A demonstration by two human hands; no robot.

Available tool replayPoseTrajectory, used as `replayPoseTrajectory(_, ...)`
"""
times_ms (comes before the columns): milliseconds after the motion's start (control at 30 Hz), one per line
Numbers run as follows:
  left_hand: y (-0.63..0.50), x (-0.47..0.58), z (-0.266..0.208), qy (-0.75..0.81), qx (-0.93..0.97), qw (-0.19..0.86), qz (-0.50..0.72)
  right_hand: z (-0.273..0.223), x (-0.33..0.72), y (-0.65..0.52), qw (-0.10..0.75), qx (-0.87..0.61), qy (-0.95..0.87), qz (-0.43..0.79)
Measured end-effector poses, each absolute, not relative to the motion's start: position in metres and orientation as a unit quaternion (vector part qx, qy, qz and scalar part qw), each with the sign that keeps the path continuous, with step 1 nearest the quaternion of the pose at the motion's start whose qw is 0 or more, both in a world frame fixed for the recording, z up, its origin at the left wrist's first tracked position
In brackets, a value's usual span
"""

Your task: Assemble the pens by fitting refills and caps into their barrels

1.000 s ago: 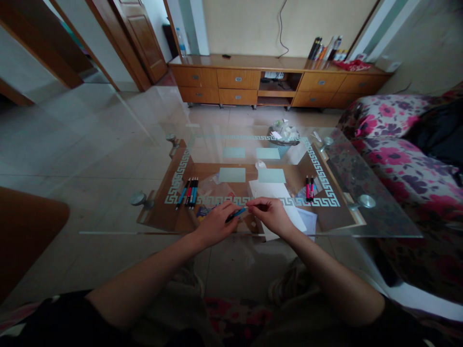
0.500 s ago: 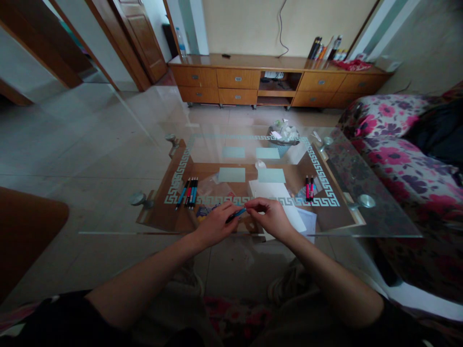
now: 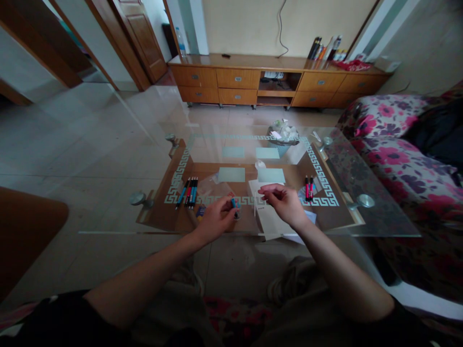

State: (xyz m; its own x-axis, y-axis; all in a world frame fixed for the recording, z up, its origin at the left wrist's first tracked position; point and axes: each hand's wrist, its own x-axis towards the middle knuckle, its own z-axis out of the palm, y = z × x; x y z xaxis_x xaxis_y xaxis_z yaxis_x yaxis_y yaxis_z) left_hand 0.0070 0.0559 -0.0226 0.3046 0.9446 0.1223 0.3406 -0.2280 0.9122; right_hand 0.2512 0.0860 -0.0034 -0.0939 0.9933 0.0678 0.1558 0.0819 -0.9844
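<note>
Above the near edge of the glass table, my left hand (image 3: 216, 219) is closed on a blue and black pen part (image 3: 234, 203), most of it covered by the fingers. To its right, my right hand (image 3: 284, 202) pinches with thumb and forefinger. A thin pale stick (image 3: 255, 205), like a pen refill, hangs just below those fingertips; its upper end is hard to make out. Several blue, red and black pens (image 3: 190, 192) lie side by side on the left of the table. Two pink and black pens (image 3: 309, 188) lie on the right.
The glass table (image 3: 119, 233) has a shelf beneath it with papers (image 3: 273, 222) and plastic bags. Behind stands a waste basket (image 3: 280, 144) with a filled liner. A flowered sofa (image 3: 408, 154) is at the right, and a wooden cabinet (image 3: 238, 86) runs along the wall.
My hands have moved apart: the right went right and slightly up, away from the blue pen part. The left stays nearly in place, with the blue part now turned more upright.
</note>
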Motion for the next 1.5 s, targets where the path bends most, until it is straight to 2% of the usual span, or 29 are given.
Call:
replayPoseTrajectory(100, 0.055, 0.008, -0.022, 0.467, 0.65, 0.45, 0.396, -0.004, 0.275, 0.096, 0.408, -0.532, -0.605, 0.43)
replayPoseTrajectory(300, 0.054, 0.009, -0.019, 0.469, 0.654, 0.436, 0.403, -0.012, 0.309, 0.102, 0.196, -0.593, -0.749, 0.22)
replayPoseTrajectory(433, 0.055, 0.01, -0.02, 0.474, 0.662, 0.427, 0.393, -0.017, 0.304, 0.099, 0.115, -0.591, -0.779, 0.175)
replayPoseTrajectory(733, 0.055, 0.011, -0.021, 0.47, 0.687, 0.407, 0.377, -0.016, 0.279, 0.089, 0.089, -0.521, -0.825, 0.203)
replayPoseTrajectory(1367, 0.052, 0.012, -0.016, 0.462, 0.698, 0.408, 0.364, -0.012, 0.257, 0.09, 0.05, -0.569, -0.8, 0.184)
replayPoseTrajectory(1500, 0.051, 0.012, -0.016, 0.465, 0.696, 0.408, 0.364, -0.016, 0.248, 0.087, 0.065, -0.59, -0.786, 0.172)
